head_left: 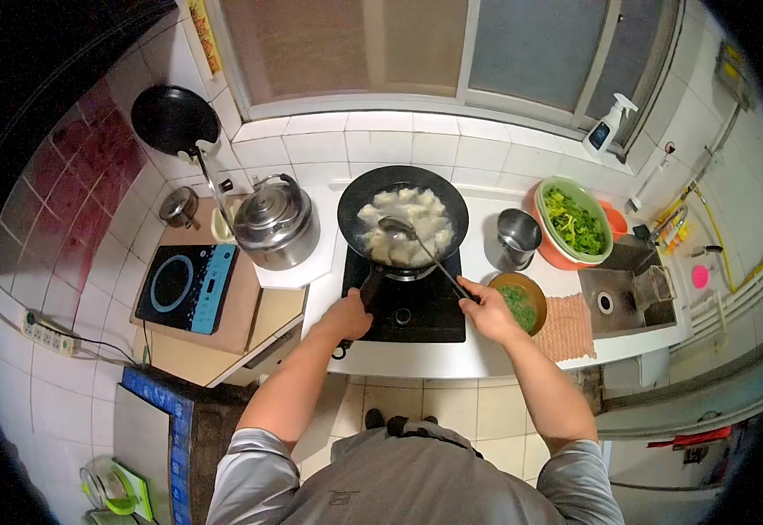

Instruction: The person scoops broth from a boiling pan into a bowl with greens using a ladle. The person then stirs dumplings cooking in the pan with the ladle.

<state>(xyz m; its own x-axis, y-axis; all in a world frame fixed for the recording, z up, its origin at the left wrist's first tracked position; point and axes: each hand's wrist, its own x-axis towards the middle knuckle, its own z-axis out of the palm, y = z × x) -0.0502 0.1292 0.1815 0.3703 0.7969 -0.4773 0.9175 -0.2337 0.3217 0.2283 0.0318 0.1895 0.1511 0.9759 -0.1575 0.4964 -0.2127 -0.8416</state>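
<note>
A black wok (352, 238) sits on the black stove (416, 319), with pale dumplings (429, 210) in cloudy liquid inside. My left hand (351, 317) is closed around the wok's dark handle (371, 284). Gripped in my right hand (490, 313) is a metal ladle (397, 227); its head rests among the dumplings and its shaft slants over the wok's near right rim. Just right of that hand stands a brownish bowl (534, 325) with chopped greens in it. Behind the bowl is a steel cup (518, 234).
A kettle (275, 226) stands left of the wok, near an induction cooker (187, 289). To the right are a basin of leafy greens (574, 219), a pinkish cloth (567, 328) and a sink (609, 324). A spray bottle (607, 127) stands on the windowsill.
</note>
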